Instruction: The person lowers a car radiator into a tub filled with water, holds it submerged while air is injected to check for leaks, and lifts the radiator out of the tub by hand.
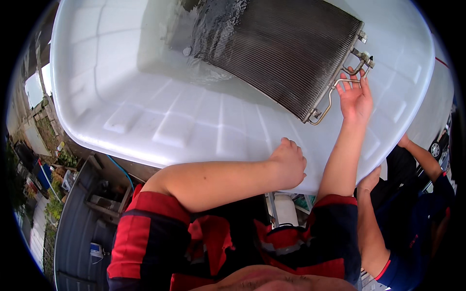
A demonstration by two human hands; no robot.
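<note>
Palm up, the right hand (357, 99) has its fingers hooked loosely about a bent metal pipe (330, 99) at one end of a finned metal panel (296, 48), while the left hand (288, 164) sits curled in a loose fist at the near edge of the white tub (97, 92), with nothing to be seen in it. From where I stand, the panel slopes in from the tub's right side, its far end already dipped in the water (213, 73); I'd call the job only partway along, since the piped end remains above the surface, with most of the fins out. It is a broad, dark grey-brown slab, ribbed in fine close lines, wet and glossy at the waterline, duller and paler toward its bare silvery fittings (364, 58). A co-worker's hand (370, 178) touches the tub's near right edge.
</note>
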